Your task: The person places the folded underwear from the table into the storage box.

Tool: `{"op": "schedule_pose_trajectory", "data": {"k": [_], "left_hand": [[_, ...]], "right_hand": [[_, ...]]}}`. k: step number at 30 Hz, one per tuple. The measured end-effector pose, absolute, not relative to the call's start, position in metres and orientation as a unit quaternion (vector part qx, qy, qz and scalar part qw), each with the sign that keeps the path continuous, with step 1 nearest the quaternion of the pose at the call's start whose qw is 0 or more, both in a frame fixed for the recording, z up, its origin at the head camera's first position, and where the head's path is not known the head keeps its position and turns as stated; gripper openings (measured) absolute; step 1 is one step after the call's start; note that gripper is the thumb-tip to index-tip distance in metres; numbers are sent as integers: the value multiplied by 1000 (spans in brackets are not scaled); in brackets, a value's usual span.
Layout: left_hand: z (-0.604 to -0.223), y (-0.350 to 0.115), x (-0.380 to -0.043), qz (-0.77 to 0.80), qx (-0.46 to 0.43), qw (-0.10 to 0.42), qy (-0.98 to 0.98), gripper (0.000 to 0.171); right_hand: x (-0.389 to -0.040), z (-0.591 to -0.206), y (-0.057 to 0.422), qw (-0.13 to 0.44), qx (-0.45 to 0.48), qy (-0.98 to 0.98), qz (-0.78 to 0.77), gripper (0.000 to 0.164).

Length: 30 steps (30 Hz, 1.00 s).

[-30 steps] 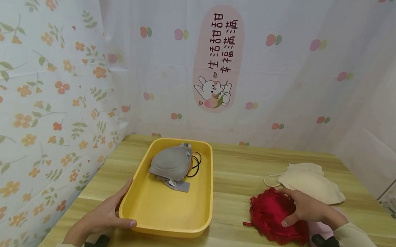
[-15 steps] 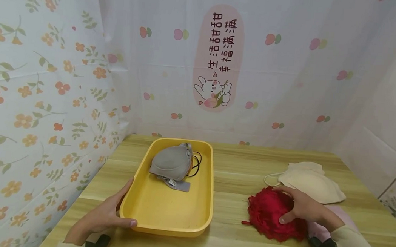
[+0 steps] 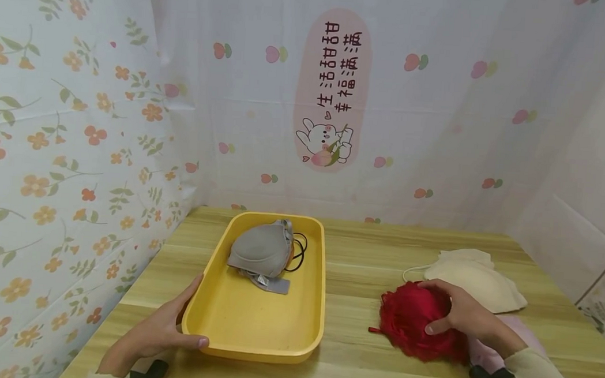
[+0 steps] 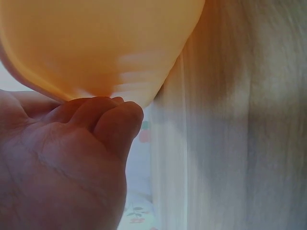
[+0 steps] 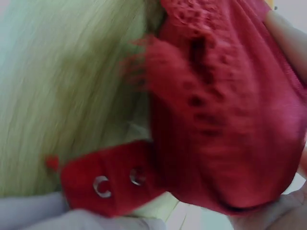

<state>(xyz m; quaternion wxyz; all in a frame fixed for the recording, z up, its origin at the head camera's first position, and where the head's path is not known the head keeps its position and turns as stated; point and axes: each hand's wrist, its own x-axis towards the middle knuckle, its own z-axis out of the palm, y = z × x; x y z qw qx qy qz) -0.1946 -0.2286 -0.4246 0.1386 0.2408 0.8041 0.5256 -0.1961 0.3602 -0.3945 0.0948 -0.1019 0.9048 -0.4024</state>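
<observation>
My right hand [image 3: 461,314] grips a red lace-trimmed bra [image 3: 414,317], thumb on the near side and fingers over the far side. In the right wrist view, the bra's band end [image 5: 112,178] with metal hooks hangs below the red cup [image 5: 249,120]. At the near left corner of a yellow tray [image 3: 251,354], my left hand [image 3: 156,324] holds on, fingers along the left wall and thumb at the front. Those fingers press the tray's outside [image 4: 105,48] in the left wrist view. A folded grey bra [image 3: 262,247] lies at the tray's far end.
A cream bra [image 3: 476,280] lies behind my right hand. Pale pink cloth [image 3: 522,332] lies partly hidden under my right forearm. Black loops of cord [image 3: 298,258] sit beside the grey bra. Patterned curtains [image 3: 415,126] border the wooden table [image 3: 356,325] at the back and sides.
My right hand and the red bra have shifted slightly left and away from me, and the bra looks more bunched up. The left hand and tray have stayed put.
</observation>
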Motion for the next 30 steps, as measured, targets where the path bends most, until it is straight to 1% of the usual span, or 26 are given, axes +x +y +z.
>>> {"op": "schedule_pose_trajectory", "data": {"k": [4,14,21,25,30], "left_hand": [[-426,-229,-194,525,245,132,804,116],[-426,-230,-194,516,249,122,810,114],[-425,-229,-194,523,245,128,806,116],[-424,-229,-193,522,242,130,807,116],[-424,-229,-193,515,238,128,813,117]], "right_hand": [[-196,-395,361,97,-88,891,-434,83],[-195,-393,360,77,-39,864,-496,68],[-196,-393,365,98,-24,784,-613,49],[-195,-392,365,107,-35,759,-641,49],[-195,-385,359,103,-50,741,-662,47]]}}
